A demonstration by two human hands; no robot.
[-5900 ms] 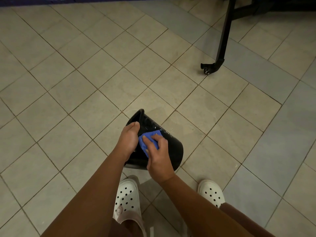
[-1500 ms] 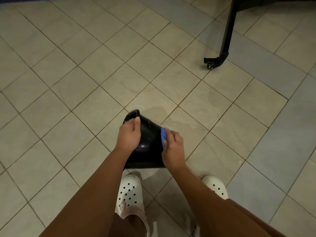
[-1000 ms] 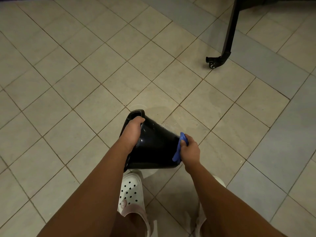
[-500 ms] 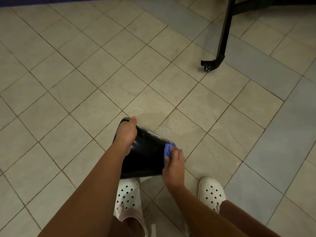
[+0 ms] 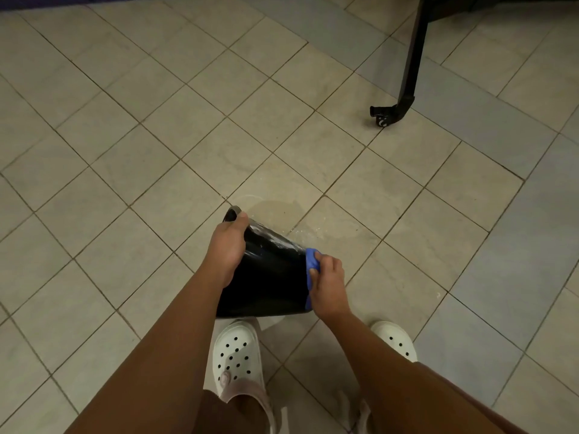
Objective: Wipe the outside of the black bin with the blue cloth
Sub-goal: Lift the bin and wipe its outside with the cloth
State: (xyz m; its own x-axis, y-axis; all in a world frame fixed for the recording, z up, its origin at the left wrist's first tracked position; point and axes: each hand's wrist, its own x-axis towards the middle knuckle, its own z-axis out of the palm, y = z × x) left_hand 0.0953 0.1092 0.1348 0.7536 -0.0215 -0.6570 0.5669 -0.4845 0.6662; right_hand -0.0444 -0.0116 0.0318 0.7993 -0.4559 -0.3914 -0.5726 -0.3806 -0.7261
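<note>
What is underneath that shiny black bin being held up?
Under the tilted shiny black plastic bin lie beige floor tiles and the toe of a white perforated clog. The floor directly beneath it is hidden.

- The black bin (image 5: 269, 277) looks like smooth, shiny plastic. Light glints off its side, and it looks wet there.
- The blue cloth (image 5: 310, 261) looks soft and dull, with little folds in it.
- The floor (image 5: 156, 151) is made of hard, flat tiles, mostly dull, with thin dark lines between them. A patch just past the bin looks wet.
- The white shoes (image 5: 236, 355) look like smooth, soft plastic with round holes.
- The black leg (image 5: 413, 51) looks like dull painted metal.
</note>
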